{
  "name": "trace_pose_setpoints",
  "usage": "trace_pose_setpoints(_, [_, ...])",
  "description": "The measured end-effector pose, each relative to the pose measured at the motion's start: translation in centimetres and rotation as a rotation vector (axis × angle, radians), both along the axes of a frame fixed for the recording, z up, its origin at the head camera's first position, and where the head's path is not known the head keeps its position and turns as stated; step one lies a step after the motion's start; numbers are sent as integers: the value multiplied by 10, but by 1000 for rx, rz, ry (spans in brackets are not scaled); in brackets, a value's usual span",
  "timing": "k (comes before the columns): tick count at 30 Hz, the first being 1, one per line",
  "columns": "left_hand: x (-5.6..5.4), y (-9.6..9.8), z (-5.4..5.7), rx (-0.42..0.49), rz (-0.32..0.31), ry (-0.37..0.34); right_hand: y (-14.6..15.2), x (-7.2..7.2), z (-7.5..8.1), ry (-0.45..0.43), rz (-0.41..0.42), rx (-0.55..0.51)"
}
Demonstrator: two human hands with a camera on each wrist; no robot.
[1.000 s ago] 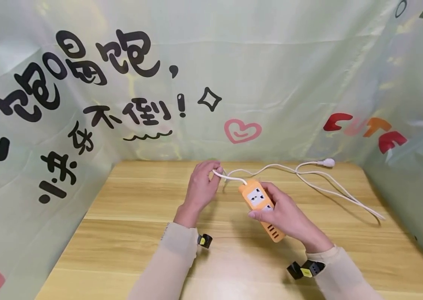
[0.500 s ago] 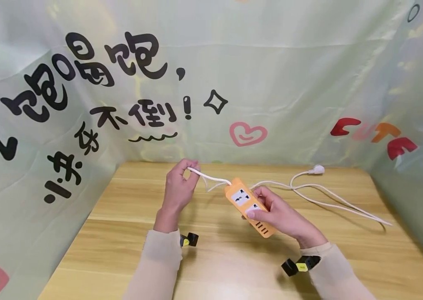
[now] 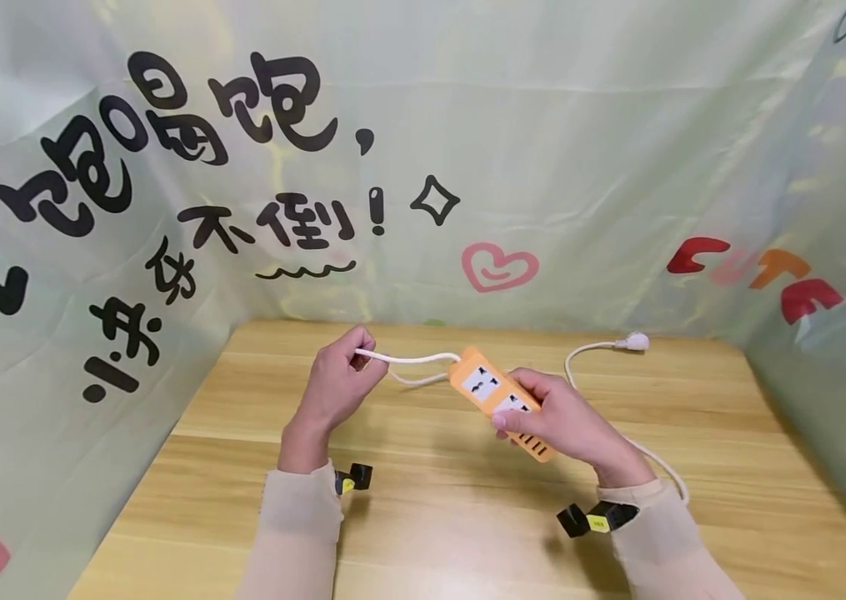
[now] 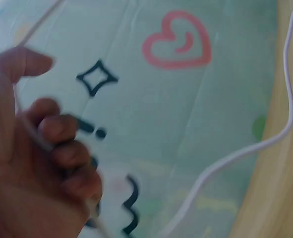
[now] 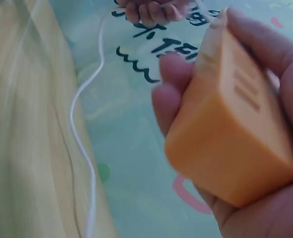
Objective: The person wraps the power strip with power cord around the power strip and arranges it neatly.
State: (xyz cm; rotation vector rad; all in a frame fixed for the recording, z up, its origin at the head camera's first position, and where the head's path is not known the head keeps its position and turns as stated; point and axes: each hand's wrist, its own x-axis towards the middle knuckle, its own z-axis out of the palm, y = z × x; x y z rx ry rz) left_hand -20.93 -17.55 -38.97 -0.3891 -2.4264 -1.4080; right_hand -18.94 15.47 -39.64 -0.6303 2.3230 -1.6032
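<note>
An orange power strip (image 3: 479,382) with white socket faces and a row of slots is tilted above the table, gripped by my right hand (image 3: 568,417) with the thumb across its face. From its far end a white cord (image 3: 418,360) runs left to my left hand (image 3: 336,375), whose fingers curl round it. In the left wrist view the cord passes through those curled fingers (image 4: 69,153), thumb held apart, and a slack stretch hangs beyond. The right wrist view shows the strip's orange end close up. The cord's white plug (image 3: 634,342) lies at the back right of the table.
A wooden table (image 3: 423,517) lies under both hands. Behind and at both sides hangs a pale green cloth (image 3: 580,150) with printed characters and hearts. More cord emerges beside the right sleeve (image 3: 666,533). Small black cameras are strapped to both wrists.
My left hand has moved left and a little nearer, drawing the cord with it. The power strip has shifted left in my right hand's grip. The cord's loop at the right has shortened.
</note>
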Motion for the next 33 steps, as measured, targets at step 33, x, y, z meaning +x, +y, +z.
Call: trace_pose_setpoints(33, [6,-9,12,-273,65,-288,15,10,20,100,174,-64])
